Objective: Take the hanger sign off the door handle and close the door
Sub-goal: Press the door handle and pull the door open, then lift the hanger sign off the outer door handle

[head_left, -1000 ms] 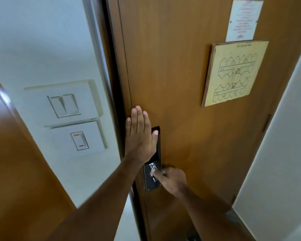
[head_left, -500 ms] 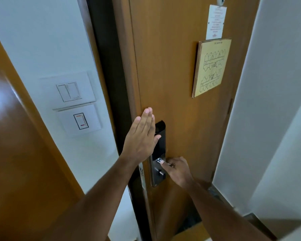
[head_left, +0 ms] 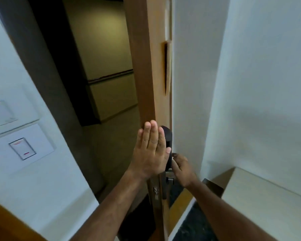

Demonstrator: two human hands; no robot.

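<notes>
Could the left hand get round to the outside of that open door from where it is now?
Probably yes. The left hand lies flat against the door by its free edge, and the doorway beside it stands open. The outer face itself is hidden from this view.

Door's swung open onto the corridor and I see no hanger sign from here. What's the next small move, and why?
Probably keep the right hand on the inside handle and lean around the door edge to check the outer handle. The door stands edge-on, with the corridor visible past it, the left hand is flat on the edge by the black lock plate, and no sign shows on this side.
</notes>
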